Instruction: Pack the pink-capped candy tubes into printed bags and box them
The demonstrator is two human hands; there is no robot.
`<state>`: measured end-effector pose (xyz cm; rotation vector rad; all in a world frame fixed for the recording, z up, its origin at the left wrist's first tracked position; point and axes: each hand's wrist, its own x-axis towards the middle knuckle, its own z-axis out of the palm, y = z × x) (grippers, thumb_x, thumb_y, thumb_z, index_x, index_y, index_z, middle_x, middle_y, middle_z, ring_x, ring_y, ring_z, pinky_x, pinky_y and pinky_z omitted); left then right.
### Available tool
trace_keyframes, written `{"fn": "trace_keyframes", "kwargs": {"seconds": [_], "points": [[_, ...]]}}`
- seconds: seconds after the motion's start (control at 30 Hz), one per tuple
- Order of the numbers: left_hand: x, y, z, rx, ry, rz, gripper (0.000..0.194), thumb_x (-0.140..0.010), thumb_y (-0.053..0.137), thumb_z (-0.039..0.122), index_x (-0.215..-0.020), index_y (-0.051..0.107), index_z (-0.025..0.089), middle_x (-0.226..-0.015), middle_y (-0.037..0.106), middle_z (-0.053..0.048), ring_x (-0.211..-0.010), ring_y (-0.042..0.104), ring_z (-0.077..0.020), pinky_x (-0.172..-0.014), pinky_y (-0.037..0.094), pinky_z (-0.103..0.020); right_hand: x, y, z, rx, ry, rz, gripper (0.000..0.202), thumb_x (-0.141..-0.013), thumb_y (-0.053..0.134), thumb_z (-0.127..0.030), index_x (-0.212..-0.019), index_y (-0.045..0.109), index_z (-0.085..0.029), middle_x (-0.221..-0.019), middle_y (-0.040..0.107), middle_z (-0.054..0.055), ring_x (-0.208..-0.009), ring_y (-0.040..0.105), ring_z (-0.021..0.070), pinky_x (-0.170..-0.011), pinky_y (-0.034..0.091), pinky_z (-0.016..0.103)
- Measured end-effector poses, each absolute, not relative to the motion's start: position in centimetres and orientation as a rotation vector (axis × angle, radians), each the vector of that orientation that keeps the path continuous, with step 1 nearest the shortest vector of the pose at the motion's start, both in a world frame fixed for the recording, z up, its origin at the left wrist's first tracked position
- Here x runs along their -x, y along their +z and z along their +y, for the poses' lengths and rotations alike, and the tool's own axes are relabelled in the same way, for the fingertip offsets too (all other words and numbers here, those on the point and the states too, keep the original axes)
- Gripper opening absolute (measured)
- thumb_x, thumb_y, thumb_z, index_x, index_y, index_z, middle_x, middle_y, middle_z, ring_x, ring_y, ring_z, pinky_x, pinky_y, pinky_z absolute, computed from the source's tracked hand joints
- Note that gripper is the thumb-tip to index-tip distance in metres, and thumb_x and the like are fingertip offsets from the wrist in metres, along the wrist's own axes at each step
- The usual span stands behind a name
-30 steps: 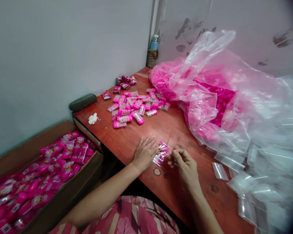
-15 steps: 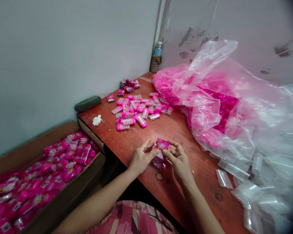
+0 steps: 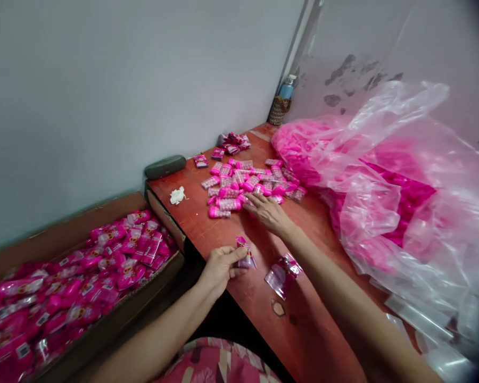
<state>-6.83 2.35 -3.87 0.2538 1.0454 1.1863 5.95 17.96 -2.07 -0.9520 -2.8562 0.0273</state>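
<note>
My left hand (image 3: 222,270) pinches a small clear plastic packet with a printed pink part (image 3: 246,254) just above the table's near edge. My right hand (image 3: 268,214) stretches over the near side of a pile of small clear tubes with pink caps and pink beads inside (image 3: 227,204). Its fingers are extended; whether they touch a tube is hard to make out. Flat on the red table (image 3: 259,298), between my forearms, lies another clear and pink packet (image 3: 282,274).
A cardboard box (image 3: 159,279) full of pink packets stands at left. Large plastic bags of pink pieces (image 3: 411,213) cover the table's right side. A dark case (image 3: 165,167), crumpled white tissue (image 3: 178,196), folded pink packets (image 3: 234,142) and a bottle (image 3: 287,89) sit farther back.
My right hand has left the packet and moved forward to the pile of tubes. My left hand keeps a packet, slightly to the left. The view has turned left.
</note>
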Motion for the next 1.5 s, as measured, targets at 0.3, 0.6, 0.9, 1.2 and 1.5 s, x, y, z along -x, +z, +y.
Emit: {"fn": "trace_keyframes", "kwargs": {"seconds": [0.3, 0.6, 0.9, 1.2, 1.5], "points": [[8.0, -4.4, 3.3, 0.224, 1.441, 0.942, 0.011, -0.072, 0.065, 0.023, -0.074, 0.058, 0.014, -0.064, 0.064, -0.002, -0.057, 0.063, -0.0120, -0.053, 0.052, -0.021, -9.4, -2.5, 16.9, 1.375, 0.048, -2.818, 0.016, -0.085, 0.045, -0.025, -0.091, 0.058, -0.018, -0.092, 0.064, 0.011, -0.085, 0.058, 0.0241, -0.064, 0.039, 0.030], [5.5, -4.1, 3.6, 0.223, 1.458, 0.867, 0.013, -0.071, 0.066, 0.021, -0.077, 0.058, 0.014, -0.068, 0.065, -0.003, -0.060, 0.063, -0.0135, -0.059, 0.052, -0.025, -7.6, -2.8, 2.4, 1.299, 1.469, -1.479, 0.024, -0.076, 0.054, -0.045, -0.075, 0.051, -0.020, -0.056, 0.054, -0.003, -0.046, 0.054, 0.0150, -0.040, 0.043, 0.025], [2.7, -2.8, 2.4, -0.178, 1.402, 0.873, 0.034, -0.063, 0.069, 0.042, -0.064, 0.052, 0.013, -0.049, 0.054, 0.002, -0.037, 0.048, -0.0083, -0.034, 0.035, -0.018, -7.3, -4.6, 0.8, 1.150, 1.583, -1.218, 0.023, -0.077, 0.055, -0.042, -0.077, 0.052, -0.019, -0.058, 0.053, -0.004, -0.045, 0.052, 0.0108, -0.040, 0.044, 0.021], [2.8, -2.3, 2.3, -0.536, 1.269, 0.898, 0.031, -0.066, 0.066, 0.041, -0.068, 0.052, 0.014, -0.050, 0.053, 0.003, -0.033, 0.043, -0.0069, -0.031, 0.032, -0.018, -7.4, -4.9, 0.8, 1.139, 1.520, -1.191, 0.021, -0.079, 0.055, -0.039, -0.075, 0.050, -0.019, -0.059, 0.053, -0.005, -0.045, 0.052, 0.0095, -0.040, 0.043, 0.020], [3.9, -2.5, 2.8, -0.640, 1.077, 0.821, 0.027, -0.067, 0.065, 0.035, -0.060, 0.057, 0.010, -0.043, 0.052, 0.000, -0.032, 0.047, -0.0111, -0.032, 0.037, -0.022, -7.7, -4.8, 1.1, 1.073, 1.602, -1.181, 0.022, -0.079, 0.053, -0.040, -0.075, 0.050, -0.019, -0.058, 0.053, -0.004, -0.041, 0.050, 0.0088, -0.035, 0.040, 0.019]]}}
